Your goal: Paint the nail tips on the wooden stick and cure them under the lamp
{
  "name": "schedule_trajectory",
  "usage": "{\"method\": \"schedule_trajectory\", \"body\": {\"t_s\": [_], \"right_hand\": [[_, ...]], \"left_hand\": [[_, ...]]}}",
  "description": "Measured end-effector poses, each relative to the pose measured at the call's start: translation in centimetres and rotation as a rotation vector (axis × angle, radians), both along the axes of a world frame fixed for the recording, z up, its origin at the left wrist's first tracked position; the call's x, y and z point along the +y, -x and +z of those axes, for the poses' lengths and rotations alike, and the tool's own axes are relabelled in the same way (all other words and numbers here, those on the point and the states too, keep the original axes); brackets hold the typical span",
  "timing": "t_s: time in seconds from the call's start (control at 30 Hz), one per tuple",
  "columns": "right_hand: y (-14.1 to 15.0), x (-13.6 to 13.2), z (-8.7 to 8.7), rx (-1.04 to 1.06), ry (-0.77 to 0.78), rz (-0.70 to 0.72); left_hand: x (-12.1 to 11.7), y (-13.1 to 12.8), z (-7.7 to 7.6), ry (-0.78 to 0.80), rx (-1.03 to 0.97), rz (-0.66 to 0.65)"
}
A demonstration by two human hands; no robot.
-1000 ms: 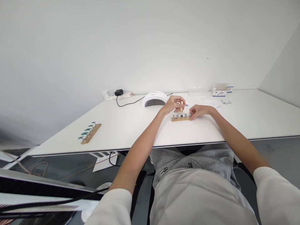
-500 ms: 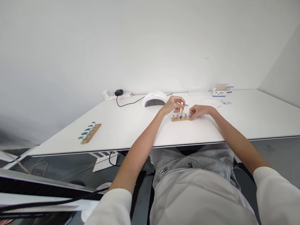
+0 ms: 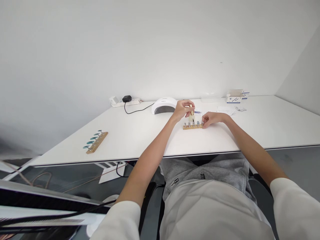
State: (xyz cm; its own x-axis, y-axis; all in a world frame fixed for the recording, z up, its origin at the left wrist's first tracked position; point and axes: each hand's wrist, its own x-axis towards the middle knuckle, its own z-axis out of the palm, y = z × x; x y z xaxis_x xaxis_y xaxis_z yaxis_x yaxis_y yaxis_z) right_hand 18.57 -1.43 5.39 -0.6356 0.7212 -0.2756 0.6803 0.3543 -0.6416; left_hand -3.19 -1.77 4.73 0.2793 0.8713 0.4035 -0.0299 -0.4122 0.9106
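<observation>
My left hand point(image 3: 184, 109) is closed around the gold cap point(image 3: 191, 112) of a nail polish brush. A small dark brush tip point(image 3: 193, 120) shows below it, just above the nail tips. Right behind stands a pale polish bottle point(image 3: 191, 118), partly hidden. In front lies a wooden nail tip stand point(image 3: 192, 127) bearing a row of several grey-blue nail tips point(image 3: 198, 123) on metal posts. My right hand point(image 3: 208, 119) pinches the stand's right end, its fingers covering part of the last tip.
A second wooden stand point(image 3: 98, 143) with teal nail tips is at the left of the table. Behind my left hand sits a white nail lamp point(image 3: 163, 104). Farther back are a power strip point(image 3: 133, 102) with a black adapter point(image 3: 126, 98), papers point(image 3: 225, 110) and small boxes point(image 3: 234, 96).
My left hand has moved slightly up and left with the gold cap, and the pale bottle now shows below it. My right hand has stayed at the stand's end.
</observation>
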Motion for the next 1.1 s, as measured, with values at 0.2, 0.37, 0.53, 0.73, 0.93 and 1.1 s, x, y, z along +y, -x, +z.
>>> {"method": "schedule_trajectory", "body": {"t_s": [0.2,0.37,0.53,0.73,0.93,1.1], "right_hand": [[0.13,-0.04,-0.01,-0.029,-0.005,-0.019],[0.07,0.0,-0.06,-0.003,0.007,0.003],[0.0,0.15,-0.1,-0.004,0.013,0.008],[-0.07,0.32,-0.2,0.0,0.005,0.008],[-0.05,0.21,-0.21,-0.015,0.009,0.001],[-0.1,0.37,-0.34,0.008,0.018,0.008]], "left_hand": [[0.09,0.02,-0.1,0.003,0.011,-0.079],[-0.03,-0.01,-0.05,0.024,0.057,-0.133],[-0.18,-0.05,-0.03,0.036,0.065,-0.173],[-0.39,-0.13,0.03,0.035,0.078,-0.227],[-0.3,-0.08,0.05,0.056,0.108,-0.253],[-0.16,0.04,-0.07,0.052,0.113,-0.277]]}}
